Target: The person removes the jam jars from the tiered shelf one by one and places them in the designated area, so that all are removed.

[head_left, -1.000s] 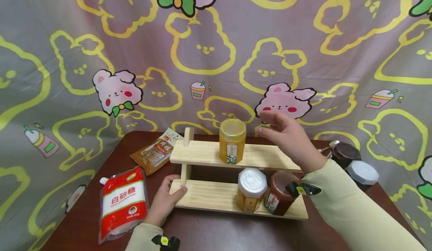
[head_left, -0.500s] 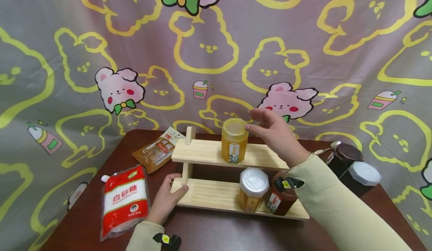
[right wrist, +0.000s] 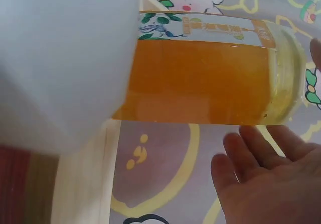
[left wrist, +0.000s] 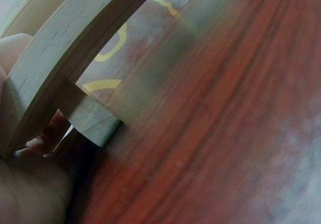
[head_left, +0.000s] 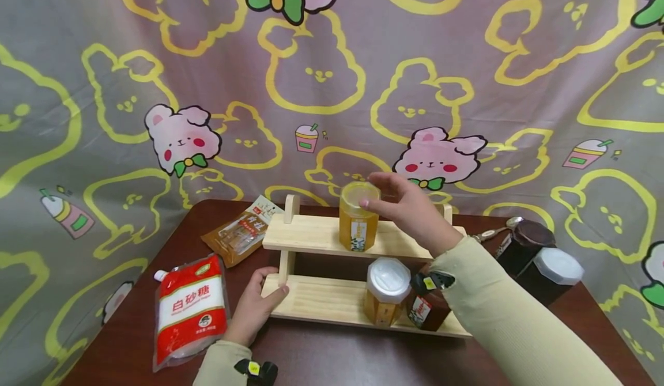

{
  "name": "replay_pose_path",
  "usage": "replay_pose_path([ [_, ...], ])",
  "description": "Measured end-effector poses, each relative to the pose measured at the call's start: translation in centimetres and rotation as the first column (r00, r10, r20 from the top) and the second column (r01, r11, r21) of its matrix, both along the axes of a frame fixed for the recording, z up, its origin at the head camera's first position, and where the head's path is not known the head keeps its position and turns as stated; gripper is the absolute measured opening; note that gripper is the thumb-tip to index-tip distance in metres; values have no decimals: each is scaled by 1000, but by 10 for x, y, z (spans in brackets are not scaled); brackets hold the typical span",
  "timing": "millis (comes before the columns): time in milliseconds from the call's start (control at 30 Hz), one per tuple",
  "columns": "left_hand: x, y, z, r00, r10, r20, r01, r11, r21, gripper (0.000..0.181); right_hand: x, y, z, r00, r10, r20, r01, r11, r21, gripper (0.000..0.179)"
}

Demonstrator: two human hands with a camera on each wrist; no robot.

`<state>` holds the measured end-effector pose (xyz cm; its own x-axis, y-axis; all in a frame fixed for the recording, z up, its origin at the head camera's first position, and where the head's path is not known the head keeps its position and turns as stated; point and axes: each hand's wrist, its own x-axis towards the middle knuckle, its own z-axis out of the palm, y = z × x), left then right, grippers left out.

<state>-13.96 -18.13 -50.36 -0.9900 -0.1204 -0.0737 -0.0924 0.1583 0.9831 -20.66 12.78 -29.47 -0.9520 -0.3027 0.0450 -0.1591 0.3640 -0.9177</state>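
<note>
A two-tier wooden rack (head_left: 311, 296) stands on the table. My left hand (head_left: 257, 308) grips the left end of its lower board, thumb on top. In the left wrist view that hand (left wrist: 32, 189) is partly cut off beside the wood. On the upper board stands a jar of amber honey (head_left: 358, 227) with a yellowish clear lid. My right hand (head_left: 415, 210) is beside this jar's lid, thumb in front and fingers behind. In the right wrist view the fingers (right wrist: 251, 156) are spread beside the honey jar (right wrist: 200, 78); whether the thumb touches is unclear.
The lower board bears a white-lidded jar (head_left: 386, 294) and a dark red jar (head_left: 427, 311), partly behind my right sleeve. Left are a red sugar bag (head_left: 191, 311) and a brown packet (head_left: 241, 233). Two dark jars (head_left: 552, 273) and a spoon (head_left: 498, 230) lie right. A patterned curtain (head_left: 332, 86) hangs behind.
My right hand has moved left and slightly down, from the right of the honey jar to around its lid. My left hand has stayed on the rack's lower board.
</note>
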Motion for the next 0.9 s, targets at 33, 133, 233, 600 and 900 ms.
replay_pose_path([
  [33, 0, 0, 0, 1000, -1, 0, 1, 1000, -1, 48, 0, 0, 0, 1000, 16, 1, -16, 1000, 14, 76],
  [133, -1, 1, 0, 1000, -6, -2, 6, 1000, 2, 49, -1, 0, -2, 999, 53, -10, -53, 997, 56, 80],
  [233, -1, 0, 0, 1000, -5, -2, 5, 1000, 6, 49, -2, -2, -4, 997, 74, -15, -73, 994, 86, 83],
  [600, 2, 1, 2, 1000, -7, -10, 8, 999, 35, 48, -5, -7, -4, 995, 14, -96, 1, 987, 163, 73],
  [900, 1, 1, 0, 1000, -6, -8, 7, 999, 33, 48, 2, 2, -1, 997, -35, -71, 45, 989, 143, 74],
])
